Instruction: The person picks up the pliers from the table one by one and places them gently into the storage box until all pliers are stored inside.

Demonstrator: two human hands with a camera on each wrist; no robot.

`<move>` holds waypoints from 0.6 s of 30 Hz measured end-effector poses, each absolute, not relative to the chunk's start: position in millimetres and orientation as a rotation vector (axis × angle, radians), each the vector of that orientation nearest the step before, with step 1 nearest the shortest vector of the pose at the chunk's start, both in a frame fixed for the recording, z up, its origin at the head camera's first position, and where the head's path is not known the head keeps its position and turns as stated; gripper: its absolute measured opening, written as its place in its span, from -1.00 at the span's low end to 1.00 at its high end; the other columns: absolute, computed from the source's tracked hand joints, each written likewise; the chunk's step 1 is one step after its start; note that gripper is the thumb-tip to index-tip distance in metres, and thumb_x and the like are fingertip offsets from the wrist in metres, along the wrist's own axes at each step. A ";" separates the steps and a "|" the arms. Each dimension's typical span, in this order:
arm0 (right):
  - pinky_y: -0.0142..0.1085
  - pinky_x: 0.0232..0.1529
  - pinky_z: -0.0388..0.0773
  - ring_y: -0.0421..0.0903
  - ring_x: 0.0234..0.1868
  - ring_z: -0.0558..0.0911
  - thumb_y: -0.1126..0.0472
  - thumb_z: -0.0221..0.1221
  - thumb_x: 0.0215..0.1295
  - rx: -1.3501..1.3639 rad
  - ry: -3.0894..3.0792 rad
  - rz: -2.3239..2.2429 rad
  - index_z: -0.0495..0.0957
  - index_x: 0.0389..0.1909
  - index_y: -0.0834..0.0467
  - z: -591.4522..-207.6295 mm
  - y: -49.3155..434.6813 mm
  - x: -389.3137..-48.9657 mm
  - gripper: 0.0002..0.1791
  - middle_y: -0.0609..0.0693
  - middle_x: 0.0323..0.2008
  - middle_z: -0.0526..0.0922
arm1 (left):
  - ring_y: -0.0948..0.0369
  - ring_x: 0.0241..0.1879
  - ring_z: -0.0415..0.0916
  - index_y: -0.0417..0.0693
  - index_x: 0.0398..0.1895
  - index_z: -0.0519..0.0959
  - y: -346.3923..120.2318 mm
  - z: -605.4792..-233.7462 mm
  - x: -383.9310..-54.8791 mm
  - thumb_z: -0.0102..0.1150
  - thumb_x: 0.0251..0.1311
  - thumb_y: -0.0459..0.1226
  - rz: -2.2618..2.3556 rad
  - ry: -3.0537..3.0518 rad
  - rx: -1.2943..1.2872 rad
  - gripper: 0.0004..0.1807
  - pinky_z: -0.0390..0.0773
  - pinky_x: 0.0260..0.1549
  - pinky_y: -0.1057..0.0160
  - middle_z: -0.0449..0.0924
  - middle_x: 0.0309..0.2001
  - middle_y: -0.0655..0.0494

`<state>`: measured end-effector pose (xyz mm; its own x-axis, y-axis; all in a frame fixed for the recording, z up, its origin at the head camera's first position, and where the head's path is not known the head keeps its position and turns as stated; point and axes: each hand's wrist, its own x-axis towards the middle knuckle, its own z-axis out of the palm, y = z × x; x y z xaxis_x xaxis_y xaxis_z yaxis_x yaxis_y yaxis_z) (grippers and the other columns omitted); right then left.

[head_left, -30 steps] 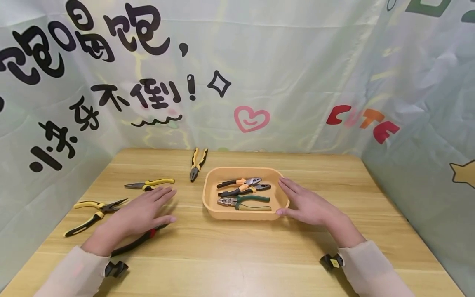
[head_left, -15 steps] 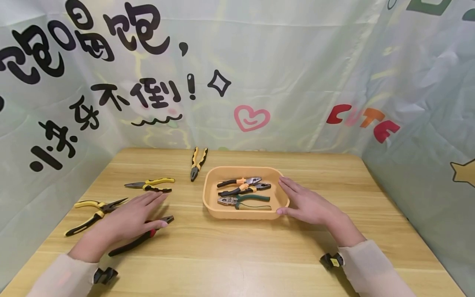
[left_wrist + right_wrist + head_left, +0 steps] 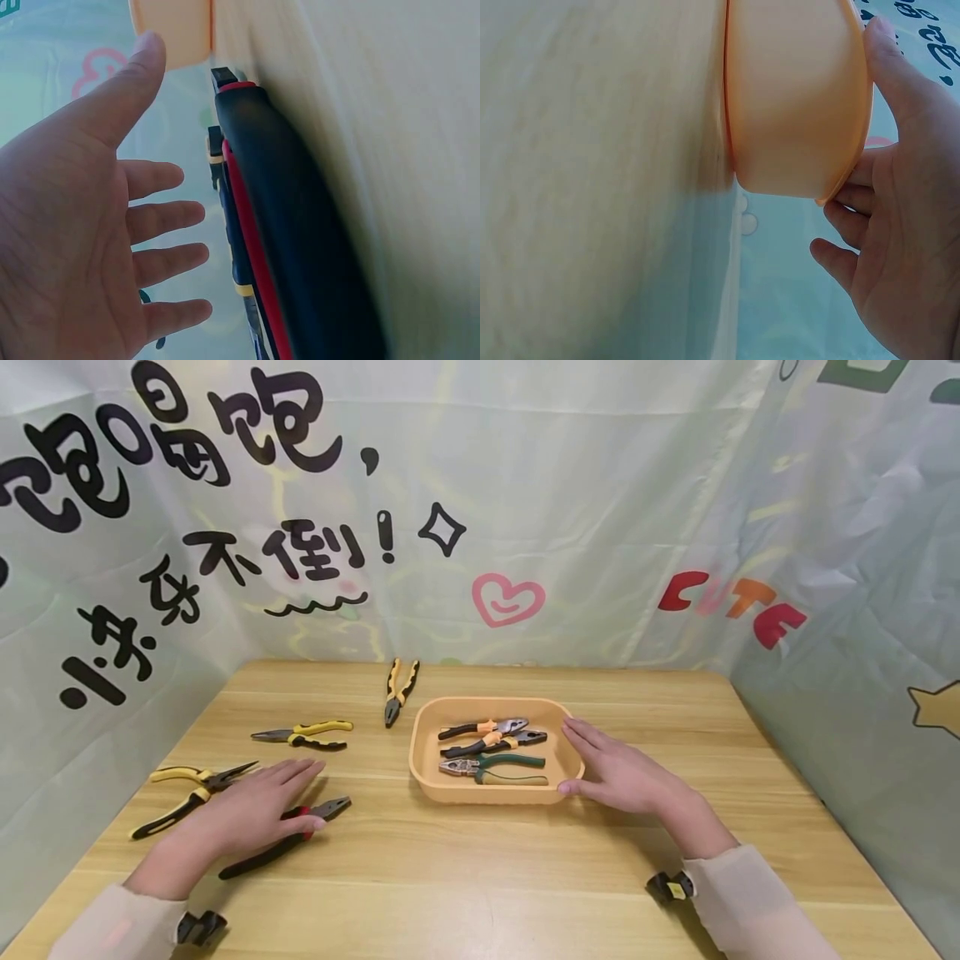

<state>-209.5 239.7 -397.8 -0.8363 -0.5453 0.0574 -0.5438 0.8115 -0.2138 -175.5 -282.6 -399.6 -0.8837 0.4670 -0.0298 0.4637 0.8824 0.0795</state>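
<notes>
Hovering with the left hand (image 3: pixel 251 806) above red-and-black pliers (image 3: pixel 330 808), fingers straight, gripping nothing.
Just drawn back toward the body, uncovering the pliers' head and yellow long-nose pliers (image 3: pixel 315 727) beyond; seemingly only repositioned, with nothing picked up yet. Touching the orange tray (image 3: pixel 487 795) at its right end with the right hand (image 3: pixel 630 777), fingers extended. Inside the tray: green-handled pliers (image 3: pixel 476 767) nearest, overlapping orange-and-black pliers (image 3: pixel 491 727) behind.

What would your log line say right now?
left hand: above red-and-black pliers, gripping nothing | right hand: touches orange tray | inside tray: green-handled pliers among others
</notes>
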 end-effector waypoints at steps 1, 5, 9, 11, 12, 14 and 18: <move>0.05 0.28 0.33 0.14 0.46 0.15 -0.50 -0.02 0.23 -0.896 2.983 -0.350 -0.03 0.54 0.23 -397.9 239.6 -209.5 0.12 0.12 0.54 -0.05 | -0.19 0.37 0.16 -0.08 0.49 0.22 -283.5 -400.1 -175.0 -0.02 0.19 0.38 0.108 3.003 0.738 -0.02 0.21 0.24 -0.28 0.23 0.41 -0.19; 0.05 0.28 0.34 0.14 0.45 0.16 -0.51 -0.02 0.22 -0.891 2.983 -0.351 -0.03 0.54 0.22 -398.2 239.8 -209.5 0.13 0.12 0.54 -0.05 | -0.21 0.35 0.19 -0.09 0.48 0.24 -286.0 -401.1 -174.3 -0.01 0.13 0.42 0.109 2.993 0.702 0.03 0.25 0.21 -0.28 0.26 0.38 -0.21; 0.05 0.27 0.35 0.14 0.45 0.17 -0.51 -0.03 0.22 -0.887 2.985 -0.348 -0.03 0.54 0.22 -397.6 239.7 -209.3 0.13 0.11 0.54 -0.05 | -0.24 0.33 0.20 -0.08 0.47 0.25 -286.9 -401.6 -174.4 -0.04 0.10 0.46 0.103 2.965 0.668 0.05 0.29 0.17 -0.29 0.27 0.37 -0.22; 0.05 0.27 0.35 0.14 0.45 0.18 -0.51 -0.03 0.22 -0.886 2.984 -0.350 -0.03 0.54 0.22 -397.0 239.6 -209.1 0.13 0.11 0.54 -0.05 | -0.24 0.33 0.21 -0.08 0.47 0.25 -287.4 -402.1 -174.6 -0.05 0.09 0.46 0.098 2.957 0.661 0.05 0.30 0.16 -0.30 0.28 0.37 -0.22; 0.05 0.27 0.35 0.14 0.45 0.18 -0.51 -0.03 0.22 -0.885 2.984 -0.348 -0.04 0.54 0.22 -396.7 239.5 -209.0 0.13 0.11 0.54 -0.05 | -0.24 0.33 0.21 -0.08 0.47 0.25 -287.7 -402.4 -174.8 -0.05 0.09 0.46 0.095 2.954 0.657 0.05 0.30 0.16 -0.30 0.28 0.37 -0.22; 0.05 0.27 0.35 0.14 0.44 0.18 -0.51 -0.03 0.22 -0.884 2.982 -0.346 -0.04 0.54 0.22 -396.4 239.3 -208.9 0.13 0.11 0.54 -0.05 | -0.24 0.33 0.22 -0.08 0.47 0.25 -288.4 -403.3 -175.1 -0.05 0.09 0.46 0.094 2.949 0.647 0.06 0.30 0.15 -0.31 0.28 0.37 -0.22; 0.05 0.27 0.34 0.14 0.44 0.18 -0.51 -0.03 0.22 -0.879 2.979 -0.343 -0.04 0.54 0.22 -396.4 238.8 -208.9 0.13 0.11 0.54 -0.06 | -0.25 0.32 0.22 -0.11 0.47 0.25 -289.3 -404.8 -175.8 -0.07 0.09 0.47 0.100 2.924 0.633 0.08 0.30 0.15 -0.31 0.28 0.36 -0.24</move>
<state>-208.9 238.8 -396.4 -0.8417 -0.5379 0.0462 -0.5344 0.8177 -0.2140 -175.8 -289.3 -404.8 -0.9002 0.4155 -0.1301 0.4056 0.9090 0.0960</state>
